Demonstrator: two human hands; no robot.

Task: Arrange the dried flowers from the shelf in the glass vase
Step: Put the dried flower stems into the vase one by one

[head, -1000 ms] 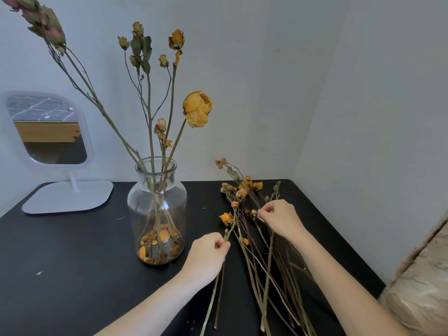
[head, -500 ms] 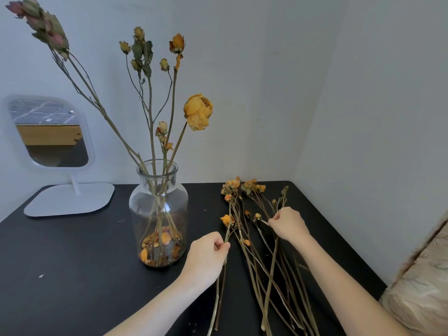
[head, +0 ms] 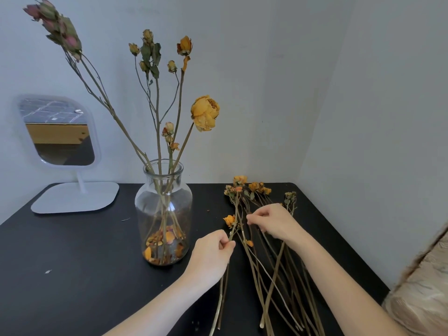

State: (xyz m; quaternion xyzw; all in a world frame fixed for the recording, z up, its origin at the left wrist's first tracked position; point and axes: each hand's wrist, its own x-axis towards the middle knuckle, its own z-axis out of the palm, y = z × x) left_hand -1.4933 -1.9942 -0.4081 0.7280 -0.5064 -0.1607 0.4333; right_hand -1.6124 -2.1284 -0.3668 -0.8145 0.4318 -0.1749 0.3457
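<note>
A clear glass vase [head: 164,209] stands on the black table [head: 72,263] with several dried stems in it, among them a big yellow rose [head: 204,112], and loose petals at its bottom. To its right lies a pile of dried flowers [head: 264,260] with long stems and small orange heads. My left hand [head: 213,253] pinches a thin stem that carries an orange bud [head: 229,220], just right of the vase. My right hand [head: 274,221] rests over the pile, its fingertips pinching another thin stem.
A white table mirror [head: 58,132] on a flat base [head: 75,197] stands at the back left. Walls close the table at the back and right. Beige fabric [head: 421,294] shows at the lower right. Small crumbs lie on the table.
The flower heads that my right hand held raised have come down onto the table. My right hand shifted slightly left over the pile. My left hand keeps its pinch on the stem.
</note>
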